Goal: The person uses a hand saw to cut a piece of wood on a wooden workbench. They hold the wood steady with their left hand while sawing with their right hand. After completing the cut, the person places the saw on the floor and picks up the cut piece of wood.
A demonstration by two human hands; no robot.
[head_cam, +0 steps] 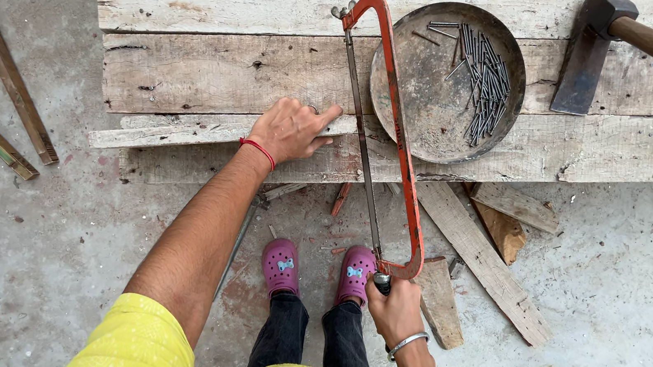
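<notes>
One orange-framed hacksaw (387,133) is lying across the stack of weathered planks (216,70), its blade resting on the plank edge and its far end reaching up beside the one round metal pan (424,96). That pan is sitting on the planks just right of the saw frame and is holding a loose heap of nails (485,78), too many to count. One hatchet (600,51) with a wooden handle is lying on the planks further right of the pan.

The right hand (394,308) is clenching the saw's handle at the near end, below the planks' edge, the wrist wearing one silver bangle (406,344) and the forearm angling up from the lower frame. The left hand (291,131) is pressing on the planks just left of the blade, fingers curled and the thumb pointing toward the blade; it is grasping nothing. One red thread (257,151) is circling that wrist, and the arm is stretching straight out from a yellow sleeve (137,343).

Two purple clogs (320,270) are standing on the concrete floor (616,327) below the planks, between the arms. Several wood offcuts (483,257) are lying on the floor under the planks' near edge, right of the saw. Two wooden slats (3,77) are lying on the floor well left of the planks.
</notes>
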